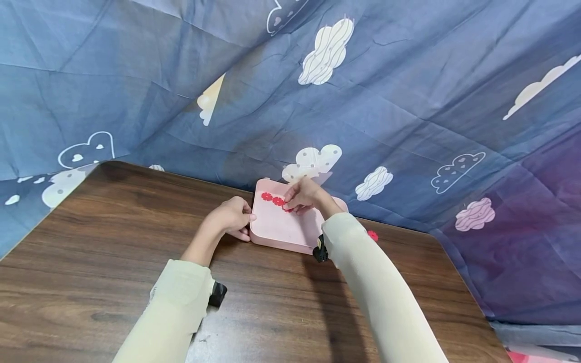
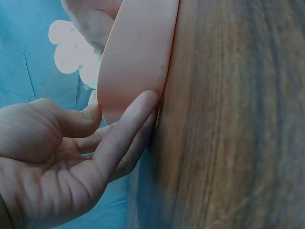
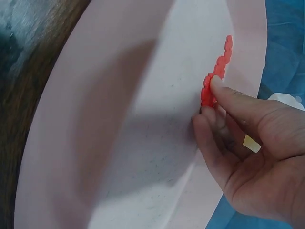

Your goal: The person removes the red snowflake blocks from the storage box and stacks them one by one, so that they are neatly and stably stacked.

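Observation:
A shallow pink tray [image 1: 283,229] with rounded corners lies on the wooden table. My right hand [image 1: 305,195] reaches over it and pinches a red flower-shaped piece [image 3: 207,91] between thumb and fingers, at the tray's inner floor. Two more red flower-shaped pieces [image 1: 267,196] lie to its left, in a row with it along the far side. At the tray's left end, my left hand [image 1: 232,217] grips the wall, its thumb [image 2: 88,121] at the rim and its fingers [image 2: 126,126] against the outside near the tabletop. My right arm hides part of the tray's right side.
Another red piece [image 1: 372,235] shows beyond my right sleeve, near the far edge of the brown table [image 1: 113,262]. A blue cloth [image 1: 254,111] printed with clouds hangs right behind that edge. Dark wrist devices [image 1: 217,294] sit at both sleeves.

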`<state>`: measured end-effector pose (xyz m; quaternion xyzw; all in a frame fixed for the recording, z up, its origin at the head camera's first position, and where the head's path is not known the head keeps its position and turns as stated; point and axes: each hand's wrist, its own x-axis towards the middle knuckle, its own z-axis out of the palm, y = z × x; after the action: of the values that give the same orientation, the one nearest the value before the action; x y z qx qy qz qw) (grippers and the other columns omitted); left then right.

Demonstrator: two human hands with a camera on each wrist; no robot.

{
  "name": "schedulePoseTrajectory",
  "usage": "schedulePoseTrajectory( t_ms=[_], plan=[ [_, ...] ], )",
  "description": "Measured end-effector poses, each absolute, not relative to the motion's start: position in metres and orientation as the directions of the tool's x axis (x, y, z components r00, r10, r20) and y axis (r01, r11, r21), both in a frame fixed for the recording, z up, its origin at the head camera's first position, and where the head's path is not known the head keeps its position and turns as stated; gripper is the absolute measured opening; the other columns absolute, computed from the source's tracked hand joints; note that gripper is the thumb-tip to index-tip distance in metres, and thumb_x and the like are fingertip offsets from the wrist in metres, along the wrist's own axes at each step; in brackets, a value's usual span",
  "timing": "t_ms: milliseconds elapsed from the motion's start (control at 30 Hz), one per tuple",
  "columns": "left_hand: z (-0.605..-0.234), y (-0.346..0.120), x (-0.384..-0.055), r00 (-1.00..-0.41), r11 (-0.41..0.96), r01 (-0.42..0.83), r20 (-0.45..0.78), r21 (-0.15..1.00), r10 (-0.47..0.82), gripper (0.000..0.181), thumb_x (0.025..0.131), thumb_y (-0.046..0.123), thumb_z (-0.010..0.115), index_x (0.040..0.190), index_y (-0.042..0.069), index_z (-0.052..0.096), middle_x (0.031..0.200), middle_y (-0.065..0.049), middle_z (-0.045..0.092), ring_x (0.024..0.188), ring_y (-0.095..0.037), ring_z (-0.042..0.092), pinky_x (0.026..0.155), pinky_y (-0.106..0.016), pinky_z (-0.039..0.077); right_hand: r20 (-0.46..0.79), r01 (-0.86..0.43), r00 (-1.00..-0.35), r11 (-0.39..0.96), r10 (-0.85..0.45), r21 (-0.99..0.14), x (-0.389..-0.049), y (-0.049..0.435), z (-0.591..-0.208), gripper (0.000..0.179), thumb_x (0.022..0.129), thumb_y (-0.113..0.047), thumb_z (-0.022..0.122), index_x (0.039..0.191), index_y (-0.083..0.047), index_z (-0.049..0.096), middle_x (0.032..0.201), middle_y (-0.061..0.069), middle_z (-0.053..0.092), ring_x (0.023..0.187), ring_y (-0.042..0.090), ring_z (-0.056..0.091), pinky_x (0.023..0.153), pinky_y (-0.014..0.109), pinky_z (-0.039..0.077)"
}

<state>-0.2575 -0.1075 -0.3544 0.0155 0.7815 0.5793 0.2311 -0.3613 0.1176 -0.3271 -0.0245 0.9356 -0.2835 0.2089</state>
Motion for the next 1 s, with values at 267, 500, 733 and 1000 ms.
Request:
schedulePoseTrajectory(
  t_ms=[267, 500, 733, 1000],
  plan=[
    [-0.355, -0.107, -0.257, -0.901, 0.336, -0.223, -0.326, 0.915, 0.288, 0.03, 0.111, 0.002, 0.053, 0.136, -0.014, 0.051, 0.094, -0.016, 0.057, 0.07, -0.017, 0.064, 0.071, -0.028, 0.072, -0.362, 0.056, -0.916, 0.841, -0.171, -0.539, -0.361, 0.12, -0.327, 0.01, 0.093, 0.004, 0.079, 0.103, 0.003, 0.077, 0.083, 0.002, 0.073, 0.066, 0.012, 0.066, 0.072, 0.03, 0.071],
    [-0.358, -0.107, -0.258, -0.899, 0.335, -0.225, -0.327, 0.915, 0.291, 0.027, 0.111, 0.003, 0.054, 0.133, -0.014, 0.052, 0.096, -0.018, 0.057, 0.069, -0.018, 0.064, 0.069, -0.028, 0.071, -0.383, 0.077, -0.906, 0.82, -0.179, -0.567, -0.36, 0.126, -0.324, 0.011, 0.095, 0.007, 0.076, 0.105, 0.004, 0.074, 0.082, 0.002, 0.07, 0.067, 0.012, 0.066, 0.07, 0.03, 0.072],
    [-0.359, -0.106, -0.259, -0.899, 0.336, -0.224, -0.327, 0.915, 0.29, 0.029, 0.111, 0.003, 0.054, 0.134, -0.014, 0.052, 0.097, -0.019, 0.057, 0.07, -0.018, 0.065, 0.071, -0.029, 0.072, -0.413, 0.138, -0.899, 0.8, -0.147, -0.585, -0.361, 0.139, -0.317, 0.01, 0.098, 0.008, 0.072, 0.108, 0.006, 0.072, 0.08, 0.003, 0.07, 0.069, 0.012, 0.07, 0.074, 0.033, 0.072],
    [-0.355, -0.107, -0.257, -0.894, 0.335, -0.23, -0.335, 0.914, 0.298, 0.032, 0.111, 0.003, 0.054, 0.137, -0.014, 0.05, 0.098, -0.019, 0.058, 0.071, -0.018, 0.065, 0.074, -0.031, 0.072, -0.454, 0.191, -0.877, 0.753, -0.156, -0.629, -0.359, 0.163, -0.304, 0.011, 0.1, 0.009, 0.067, 0.111, 0.007, 0.067, 0.081, 0.002, 0.069, 0.07, 0.011, 0.07, 0.074, 0.028, 0.071]
  ],
)
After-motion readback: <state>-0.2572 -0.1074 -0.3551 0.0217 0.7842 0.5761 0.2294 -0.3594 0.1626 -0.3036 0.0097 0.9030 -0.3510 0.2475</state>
